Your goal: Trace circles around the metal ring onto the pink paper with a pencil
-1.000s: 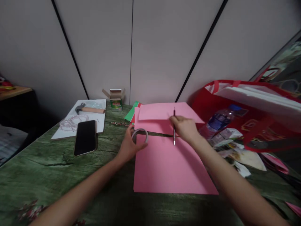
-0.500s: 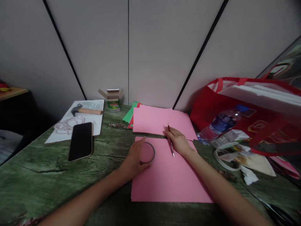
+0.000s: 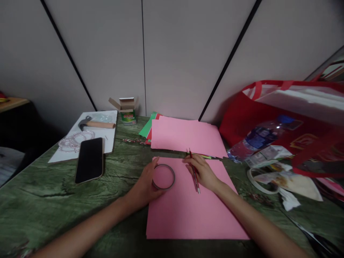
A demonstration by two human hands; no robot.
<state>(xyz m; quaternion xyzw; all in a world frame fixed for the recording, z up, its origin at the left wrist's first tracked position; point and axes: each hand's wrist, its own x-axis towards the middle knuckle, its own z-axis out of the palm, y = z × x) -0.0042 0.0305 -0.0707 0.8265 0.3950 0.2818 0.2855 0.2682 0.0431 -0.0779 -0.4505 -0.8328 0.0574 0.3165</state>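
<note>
Here, a thin dark round ring [image 3: 174, 177] lies at the far left of a smooth pink rectangular paper sheet [image 3: 193, 215], spread on a green wood-patterned tabletop [image 3: 118, 175]. A bare left hand [image 3: 146, 182] curves around the ring's left side, thumb and fingers parted; whether they press on it cannot be told. To the right, a bare right hand [image 3: 203, 173] pinches a slim red pencil-like stick [image 3: 194, 172] between thumb and fingers, its silver end near, its dark end far.

The ring looks liable to skid over the slick paper if the left hand rests on it only lightly. The pink sheet appears loose, and the right forearm crossing its right edge could twist it out of line. A slack pinch might let the red stick roll between the fingers; whether it touches the paper is unclear.

Just beyond, a far reach of the right hand could disturb a pile of pink paper [image 3: 185, 134]. At far right, a clear plastic bottle with a blue cap [image 3: 258, 139] tilts beside a red bag [image 3: 239, 107] and may slip if the bag is bumped. At near right, 1 black-handled metal tool [image 3: 326, 247] could snag a careless elbow.
</note>
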